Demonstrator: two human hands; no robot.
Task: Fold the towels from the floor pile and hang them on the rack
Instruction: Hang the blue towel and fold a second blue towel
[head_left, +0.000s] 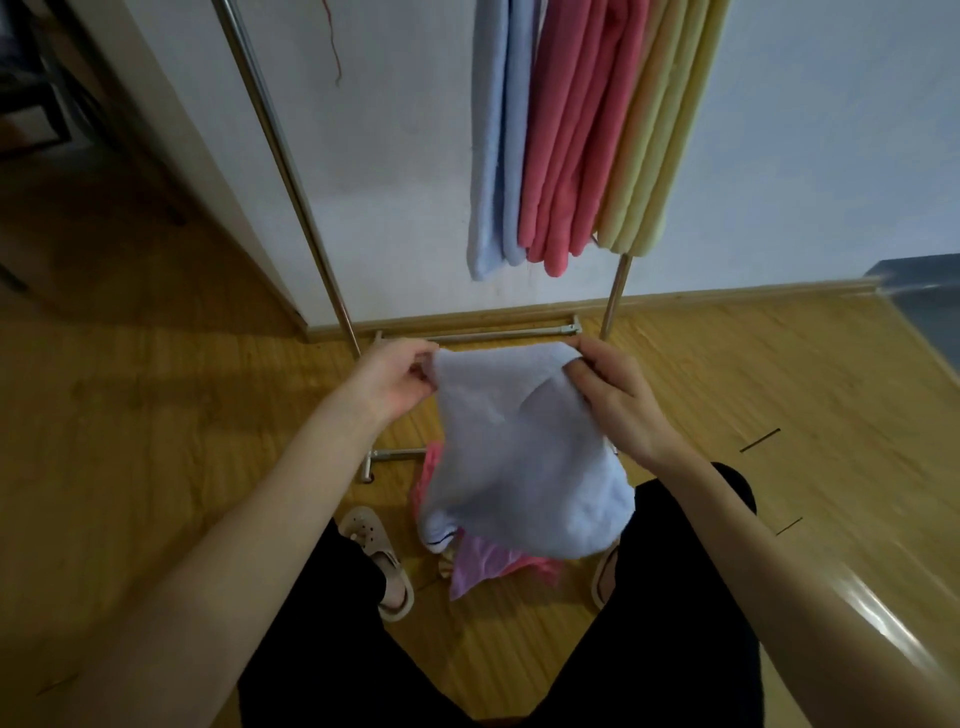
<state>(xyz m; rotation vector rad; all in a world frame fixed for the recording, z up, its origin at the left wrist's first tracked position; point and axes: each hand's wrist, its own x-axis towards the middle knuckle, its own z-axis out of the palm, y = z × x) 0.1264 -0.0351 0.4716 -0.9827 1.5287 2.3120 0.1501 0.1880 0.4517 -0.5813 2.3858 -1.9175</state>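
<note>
Pale blue towel (519, 457), top corners pinched by both hands' fingers (584, 374)

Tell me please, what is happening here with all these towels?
A person is standing in front of a metal rack and holding up a pale blue towel by its top edge, with the left hand pinching one corner and the right hand the other. It is not folded yet. A few pink towels lie on the wooden floor between the feet. Blue, pink and yellow towels already hang folded on the rack.
</note>
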